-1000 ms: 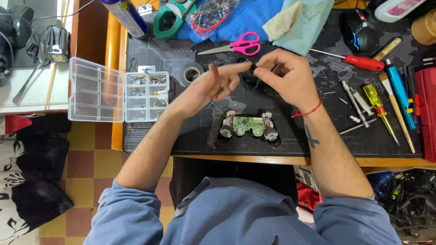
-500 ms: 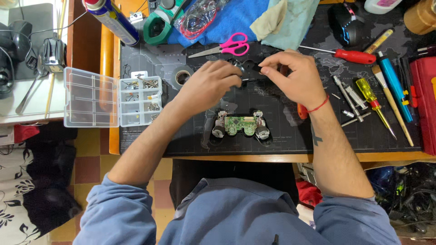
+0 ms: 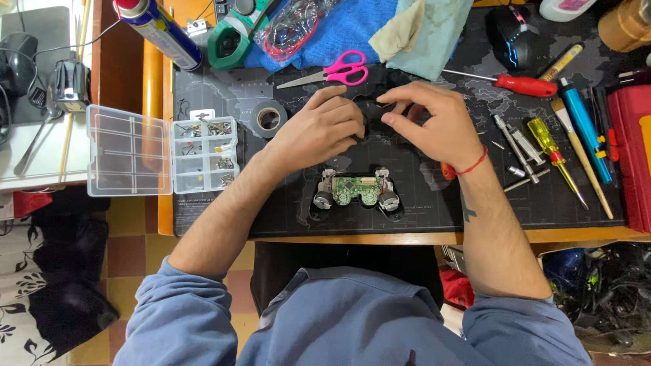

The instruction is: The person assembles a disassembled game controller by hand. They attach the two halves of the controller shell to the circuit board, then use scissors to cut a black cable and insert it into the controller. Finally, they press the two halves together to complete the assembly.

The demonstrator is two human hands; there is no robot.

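Note:
My left hand [image 3: 319, 129] and my right hand [image 3: 434, 125] meet over a black controller shell part [image 3: 369, 115] on the dark desk mat [image 3: 271, 203]. Both hands grip that black part, fingers curled around its edges; most of it is hidden under them. Just below the hands lies an opened game controller [image 3: 356, 193] with its green circuit board and two thumbsticks exposed. A red string circles my right wrist.
Pink-handled scissors [image 3: 336, 71] and a roll of black tape [image 3: 269, 118] lie left of the hands. A clear parts box [image 3: 163, 156] stands open at the left. Screwdrivers [image 3: 522, 85], brushes and metal bits lie right; a red case [image 3: 630, 156] sits at the far right. A spray can [image 3: 159, 30] lies at the back.
My hands have come together and lowered onto the black part; a second ago the left hand was raised and apart. The view has shifted slightly.

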